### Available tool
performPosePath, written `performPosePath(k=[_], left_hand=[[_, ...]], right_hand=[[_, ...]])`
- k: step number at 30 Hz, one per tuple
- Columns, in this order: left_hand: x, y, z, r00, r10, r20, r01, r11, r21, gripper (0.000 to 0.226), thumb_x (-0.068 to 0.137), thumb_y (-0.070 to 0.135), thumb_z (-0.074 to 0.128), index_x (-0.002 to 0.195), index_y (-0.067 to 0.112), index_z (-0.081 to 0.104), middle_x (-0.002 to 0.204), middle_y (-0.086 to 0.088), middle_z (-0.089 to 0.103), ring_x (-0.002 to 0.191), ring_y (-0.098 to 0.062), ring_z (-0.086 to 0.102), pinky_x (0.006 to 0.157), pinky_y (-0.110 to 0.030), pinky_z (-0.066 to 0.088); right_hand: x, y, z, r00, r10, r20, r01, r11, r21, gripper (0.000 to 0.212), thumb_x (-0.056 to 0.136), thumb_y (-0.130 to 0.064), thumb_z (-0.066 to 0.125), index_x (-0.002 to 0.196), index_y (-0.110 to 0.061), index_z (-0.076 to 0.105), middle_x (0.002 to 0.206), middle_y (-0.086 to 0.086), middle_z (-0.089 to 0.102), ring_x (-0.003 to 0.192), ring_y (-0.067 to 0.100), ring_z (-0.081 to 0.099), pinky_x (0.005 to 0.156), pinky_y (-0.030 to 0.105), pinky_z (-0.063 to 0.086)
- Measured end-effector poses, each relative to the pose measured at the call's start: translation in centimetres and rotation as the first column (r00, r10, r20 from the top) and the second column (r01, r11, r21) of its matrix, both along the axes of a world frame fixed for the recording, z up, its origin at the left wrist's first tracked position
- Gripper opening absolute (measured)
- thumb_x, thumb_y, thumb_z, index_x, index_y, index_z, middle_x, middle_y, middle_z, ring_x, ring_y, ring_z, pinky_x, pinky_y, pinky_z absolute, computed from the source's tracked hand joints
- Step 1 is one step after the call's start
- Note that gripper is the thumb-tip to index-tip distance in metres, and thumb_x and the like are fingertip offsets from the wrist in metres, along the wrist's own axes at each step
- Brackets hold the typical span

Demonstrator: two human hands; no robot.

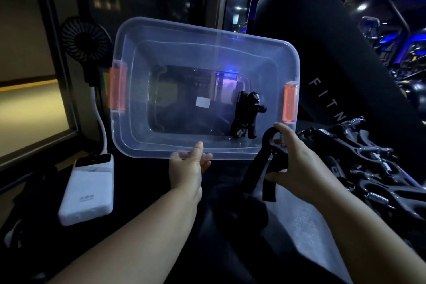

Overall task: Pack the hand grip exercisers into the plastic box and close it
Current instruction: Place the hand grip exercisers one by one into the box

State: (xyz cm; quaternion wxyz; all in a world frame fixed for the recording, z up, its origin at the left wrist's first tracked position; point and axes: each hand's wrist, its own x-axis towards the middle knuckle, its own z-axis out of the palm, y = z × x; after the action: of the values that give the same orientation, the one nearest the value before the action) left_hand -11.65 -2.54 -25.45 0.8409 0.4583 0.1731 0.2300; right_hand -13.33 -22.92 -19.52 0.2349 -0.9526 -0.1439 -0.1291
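The right hand [297, 159] grasps a hand grip exerciser [262, 163], long axis 1-to-7 o'clock, just outside the plastic box [175, 53], whose opening lies at 11 o'clock; the left hand [187, 168] grips the box's near rim.

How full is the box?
Almost empty. One exerciser lies inside the box, near its right end. The right hand holds a second exerciser outside it; a pile waits at right.
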Motion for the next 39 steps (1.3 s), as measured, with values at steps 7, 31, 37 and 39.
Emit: performPosePath(k=[7, 31, 37, 39], left_hand=[[0.1, 0.2, 0.0, 1.000, -0.022, 0.005, 0.022, 0.999, -0.024, 0.024, 0.088, 0.016, 0.065, 0.084, 0.013, 0.042, 0.049, 0.001, 0.064, 0.053, -0.008, 0.066, 0.067, -0.027, 0.055], [0.1, 0.5, 0.2, 0.997, -0.078, -0.002, 0.077, 0.988, -0.136, 0.019, 0.091, 0.009, 0.059, 0.101, 0.007, 0.043, 0.064, -0.014, 0.065, 0.056, -0.012, 0.066, 0.056, -0.015, 0.052], [0.3, 0.6, 0.3, 0.997, -0.081, -0.006, 0.079, 0.985, -0.155, 0.016, 0.091, 0.009, 0.060, 0.096, 0.012, 0.044, 0.059, -0.009, 0.064, 0.056, -0.011, 0.066, 0.059, -0.017, 0.051], [0.3, 0.6, 0.2, 0.996, -0.086, -0.011, 0.084, 0.985, -0.154, 0.017, 0.091, 0.010, 0.060, 0.096, 0.014, 0.044, 0.056, -0.006, 0.065, 0.057, -0.011, 0.067, 0.066, -0.020, 0.051]], right_hand=[[1.3, 0.8, 2.6, 0.996, -0.021, 0.082, -0.005, 0.952, 0.306, 0.098, 0.070, -0.011, 0.082, 0.145, -0.043, 0.028, 0.109, -0.003, 0.059, 0.082, 0.025, 0.067, 0.075, 0.040, 0.057], [16.7, 9.9, 2.2, 0.993, -0.107, 0.050, 0.110, 0.992, -0.068, 0.085, 0.085, -0.019, 0.067, 0.151, -0.036, 0.016, 0.140, 0.007, 0.044, 0.118, 0.032, 0.051, 0.077, 0.032, 0.041], [18.0, 10.2, 2.2, 0.952, -0.178, 0.247, 0.251, 0.918, -0.307, 0.084, 0.079, -0.033, 0.068, 0.148, -0.024, 0.022, 0.119, 0.013, 0.060, 0.120, 0.036, 0.045, 0.088, 0.039, 0.042], [18.6, 10.3, 2.1, 0.933, -0.178, 0.313, 0.293, 0.881, -0.372, 0.082, 0.076, -0.041, 0.064, 0.147, -0.024, 0.025, 0.117, 0.010, 0.062, 0.119, 0.034, 0.043, 0.091, 0.040, 0.038]])
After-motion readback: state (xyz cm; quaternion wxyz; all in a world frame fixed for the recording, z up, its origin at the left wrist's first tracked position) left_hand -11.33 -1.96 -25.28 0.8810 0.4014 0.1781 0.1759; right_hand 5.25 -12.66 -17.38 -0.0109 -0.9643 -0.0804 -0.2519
